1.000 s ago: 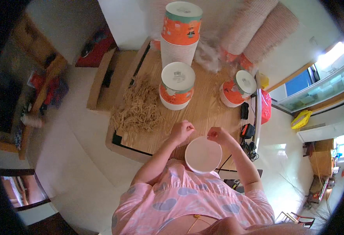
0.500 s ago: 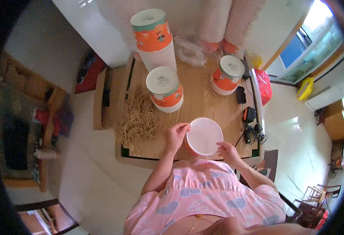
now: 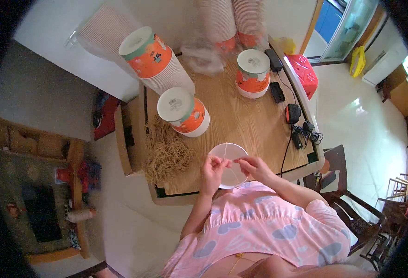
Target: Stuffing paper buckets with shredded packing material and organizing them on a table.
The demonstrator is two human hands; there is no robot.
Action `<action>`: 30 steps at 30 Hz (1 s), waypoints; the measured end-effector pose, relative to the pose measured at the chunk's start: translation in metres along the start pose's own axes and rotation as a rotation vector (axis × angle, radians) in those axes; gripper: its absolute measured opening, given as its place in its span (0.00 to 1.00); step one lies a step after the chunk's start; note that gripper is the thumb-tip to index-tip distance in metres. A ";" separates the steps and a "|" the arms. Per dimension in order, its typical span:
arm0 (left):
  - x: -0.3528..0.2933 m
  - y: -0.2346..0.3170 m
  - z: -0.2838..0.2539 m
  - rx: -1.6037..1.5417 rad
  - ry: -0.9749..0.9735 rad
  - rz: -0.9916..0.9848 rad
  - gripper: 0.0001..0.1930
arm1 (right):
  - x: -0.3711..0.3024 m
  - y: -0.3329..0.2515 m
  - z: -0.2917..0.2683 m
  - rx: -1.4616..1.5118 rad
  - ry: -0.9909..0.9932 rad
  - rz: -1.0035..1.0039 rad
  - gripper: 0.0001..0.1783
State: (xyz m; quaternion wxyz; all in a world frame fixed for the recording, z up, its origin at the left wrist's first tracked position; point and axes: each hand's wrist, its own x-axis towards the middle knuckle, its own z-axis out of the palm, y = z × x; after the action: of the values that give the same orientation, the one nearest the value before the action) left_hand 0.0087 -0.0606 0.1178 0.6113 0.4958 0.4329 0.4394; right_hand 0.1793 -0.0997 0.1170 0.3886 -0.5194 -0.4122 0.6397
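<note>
Over the mouth of a white paper tub, my two hands are close together with fingertips pinched. My left hand grips a thin tan strand of cord, whose end sticks up above the fingers. More of the strand loops down in front of the tub. My right hand pinches at the same strand just to the right; its exact grip is too small to see. Left of the tub lies a tangled heap of tan cord. The tub leans near my body at the table's front edge.
An upside-down orange and white tub stands behind the cord heap, with a tall nested stack of tubs beyond it. Another inverted tub is at the back right. A black battery pack and cables lie along the right edge.
Both hands have left the tub's rim and come together above its opening, now with a strand of cord between them. The view has shifted and tilted.
</note>
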 end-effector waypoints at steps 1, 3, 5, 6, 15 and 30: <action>-0.009 0.002 0.000 0.068 -0.051 -0.006 0.10 | 0.000 0.000 0.001 0.007 0.003 0.002 0.14; -0.019 0.004 0.003 0.275 -0.112 -0.064 0.11 | 0.001 0.000 0.004 0.114 -0.111 0.165 0.14; -0.028 0.003 0.009 0.338 -0.107 -0.049 0.11 | 0.004 0.002 0.012 0.209 -0.061 0.157 0.13; -0.031 -0.002 0.007 0.395 -0.134 -0.035 0.12 | 0.009 0.008 0.014 0.261 -0.001 0.135 0.13; -0.037 -0.015 -0.004 0.620 -0.036 0.058 0.10 | 0.021 -0.011 -0.004 0.398 -0.067 0.165 0.10; -0.009 0.026 -0.016 0.169 0.058 0.056 0.05 | 0.000 -0.026 -0.006 -0.158 -0.254 -0.131 0.13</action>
State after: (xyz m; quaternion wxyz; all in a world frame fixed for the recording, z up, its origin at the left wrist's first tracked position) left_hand -0.0122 -0.0627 0.1425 0.5417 0.5447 0.4721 0.4324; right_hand 0.1870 -0.0893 0.1408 0.3321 -0.4354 -0.5399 0.6392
